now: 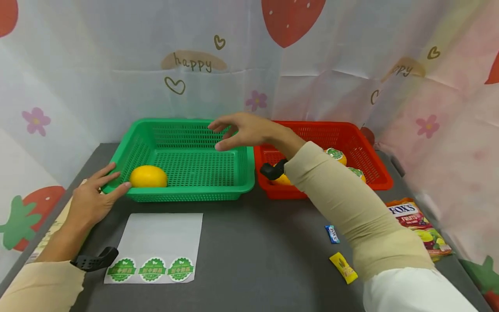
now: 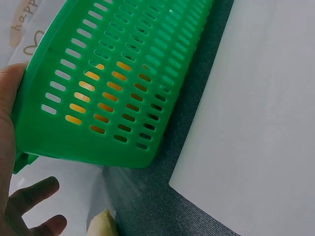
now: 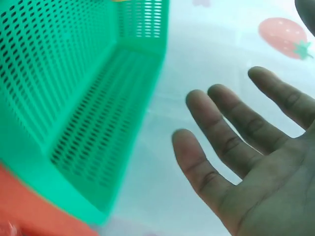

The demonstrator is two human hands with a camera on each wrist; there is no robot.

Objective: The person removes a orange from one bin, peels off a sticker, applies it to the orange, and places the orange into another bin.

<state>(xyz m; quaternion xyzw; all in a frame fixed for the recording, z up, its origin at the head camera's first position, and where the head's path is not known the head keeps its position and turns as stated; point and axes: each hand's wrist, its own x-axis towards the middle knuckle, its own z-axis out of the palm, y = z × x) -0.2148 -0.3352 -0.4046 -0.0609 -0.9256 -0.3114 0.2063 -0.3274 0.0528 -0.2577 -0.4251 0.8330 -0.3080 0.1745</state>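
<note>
Head view, nearest first: a white sheet (image 1: 156,242) lies on the dark table (image 1: 253,260) just in front of the green basket (image 1: 187,151), with three round green stickers (image 1: 152,269) in a row along its near edge. To the right of that sheet, past the right sleeve, lie two small sweets, one yellow (image 1: 343,267) and one blue (image 1: 332,234), and beyond the sleeve one candy bag (image 1: 422,225) near the table's right edge.

The left hand (image 1: 93,197) rests flat with fingers spread, its fingertips against the green basket's front left corner, holding nothing. Inside that corner sits one orange (image 1: 148,176), plain, without a label.

The right hand (image 1: 243,130) hovers over the green basket's right rear part, fingers loosely extended and empty; the right wrist view shows its palm bare and wide.

Touching the green basket's right side stands one red basket (image 1: 351,138). Three oranges show in it around the right forearm; two of them (image 1: 336,155) carry green stickers, and the third is partly hidden.

Two baskets in all, four oranges.
</note>
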